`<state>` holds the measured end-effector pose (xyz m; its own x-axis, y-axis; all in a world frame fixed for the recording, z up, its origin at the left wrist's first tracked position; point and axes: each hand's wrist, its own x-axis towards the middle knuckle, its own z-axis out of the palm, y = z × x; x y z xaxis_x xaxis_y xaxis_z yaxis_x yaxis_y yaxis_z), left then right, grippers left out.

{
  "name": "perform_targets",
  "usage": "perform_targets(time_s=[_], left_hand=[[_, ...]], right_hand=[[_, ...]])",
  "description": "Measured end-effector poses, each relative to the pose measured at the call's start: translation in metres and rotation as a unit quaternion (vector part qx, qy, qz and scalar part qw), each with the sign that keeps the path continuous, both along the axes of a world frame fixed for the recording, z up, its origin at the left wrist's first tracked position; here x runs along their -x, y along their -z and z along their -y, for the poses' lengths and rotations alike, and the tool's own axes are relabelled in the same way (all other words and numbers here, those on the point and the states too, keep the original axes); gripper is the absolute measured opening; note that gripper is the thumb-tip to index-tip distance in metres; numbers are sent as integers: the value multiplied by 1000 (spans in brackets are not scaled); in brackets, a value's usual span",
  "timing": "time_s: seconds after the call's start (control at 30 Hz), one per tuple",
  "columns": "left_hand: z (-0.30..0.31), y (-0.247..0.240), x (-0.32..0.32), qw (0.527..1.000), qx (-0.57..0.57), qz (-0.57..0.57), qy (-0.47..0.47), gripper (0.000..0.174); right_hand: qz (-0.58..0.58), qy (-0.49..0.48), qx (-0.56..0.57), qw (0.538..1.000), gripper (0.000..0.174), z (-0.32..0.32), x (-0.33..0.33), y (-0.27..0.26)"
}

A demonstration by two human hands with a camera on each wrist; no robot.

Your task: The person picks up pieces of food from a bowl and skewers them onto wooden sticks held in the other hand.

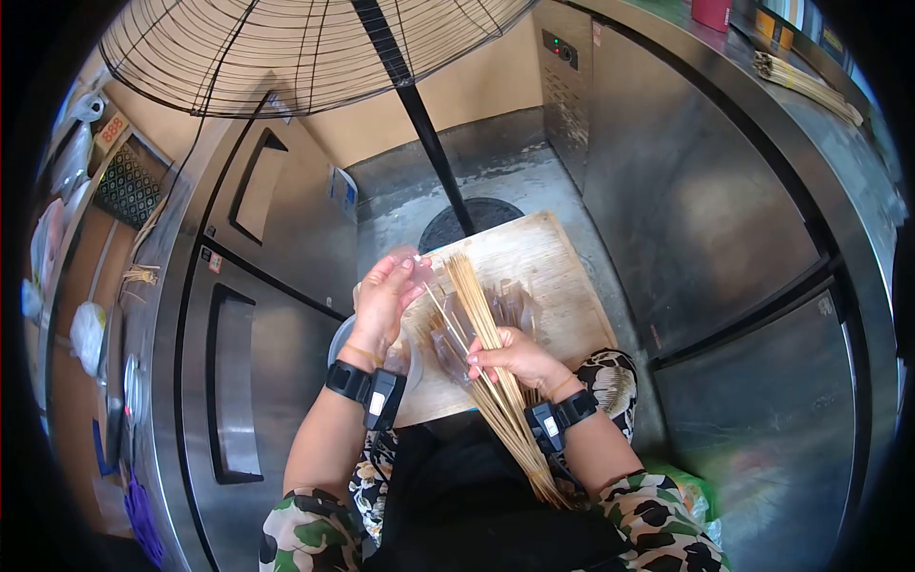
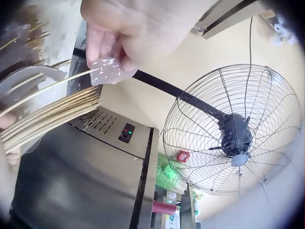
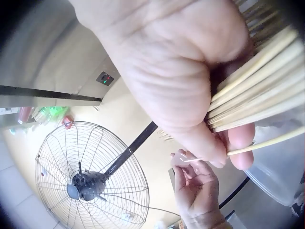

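Note:
My left hand pinches a thin, greyish-pink, wet slice between thumb and fingers, above the left part of the wooden board. In my right hand is a thick bundle of bamboo skewers, its lower ends reaching down over the lap. Thumb and fingertips of that same hand pinch a single skewer apart from the bundle. Its tip meets the slice in the left wrist view. Several skewered greyish slices lie on the board, partly hidden behind the bundle.
A pale plastic tub stands at the board's left edge, under the left forearm. Beyond the board rises a black-poled fan with a wire cage. Steel cabinets flank both sides. More skewers lie on the right counter.

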<state>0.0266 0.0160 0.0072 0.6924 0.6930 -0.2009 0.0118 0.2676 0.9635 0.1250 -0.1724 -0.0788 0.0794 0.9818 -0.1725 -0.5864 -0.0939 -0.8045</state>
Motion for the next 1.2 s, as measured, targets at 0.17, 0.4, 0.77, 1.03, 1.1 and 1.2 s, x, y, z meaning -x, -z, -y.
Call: perform_targets(time_s=[0.17, 0.4, 0.77, 1.03, 1.1, 1.2], left_hand=[[10, 2, 8, 996, -83, -30, 19, 16], [33, 19, 18, 996, -80, -29, 18, 13], [30, 22, 4, 996, -22, -22, -80, 15], [40, 37, 23, 984, 167, -2, -56, 18], [46, 32, 26, 987, 153, -22, -32, 17], [49, 26, 26, 989, 140, -10, -51, 18]], right_hand=[[3, 3, 4, 1000, 8, -1, 0, 2], [4, 7, 3, 1000, 9, -1, 2, -1], [35, -10, 3, 999, 8, -3, 3, -1], [55, -8, 10, 998, 8, -4, 3, -6], [58, -8, 13, 998, 8, -4, 4, -6], [71, -10, 9, 997, 8, -3, 5, -12]])
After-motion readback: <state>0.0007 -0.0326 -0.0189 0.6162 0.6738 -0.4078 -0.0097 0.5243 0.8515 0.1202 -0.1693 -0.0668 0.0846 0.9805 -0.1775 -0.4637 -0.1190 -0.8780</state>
